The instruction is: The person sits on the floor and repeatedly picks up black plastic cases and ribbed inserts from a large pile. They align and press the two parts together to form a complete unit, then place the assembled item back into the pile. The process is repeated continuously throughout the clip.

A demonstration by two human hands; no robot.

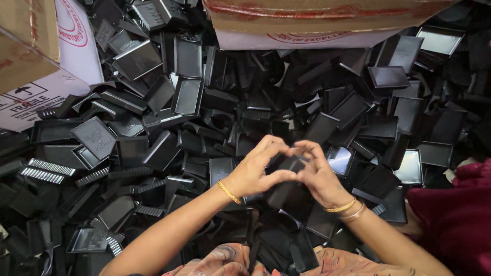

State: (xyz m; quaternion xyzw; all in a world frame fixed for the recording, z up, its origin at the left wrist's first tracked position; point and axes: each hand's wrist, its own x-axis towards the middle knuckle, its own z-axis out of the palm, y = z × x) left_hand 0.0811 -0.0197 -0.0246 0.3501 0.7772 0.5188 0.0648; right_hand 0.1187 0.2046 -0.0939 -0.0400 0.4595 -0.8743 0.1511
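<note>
My left hand (254, 169) and my right hand (318, 174) meet at the middle of the view, both closed around one small black plastic box piece (287, 164). The fingertips of both hands press on its top edge and the thumbs sit under it. Each wrist wears a gold bangle. The piece is held just above a deep pile of black plastic box halves and lids (169, 128) that spreads across the whole view. Much of the held piece is hidden by my fingers.
Cardboard cartons stand at the top left (30, 56) and top centre (317, 20). Several ribbed grey strips (48, 171) lie at the left of the pile. Maroon cloth (455, 214) is at the right edge, patterned cloth (225, 260) at the bottom.
</note>
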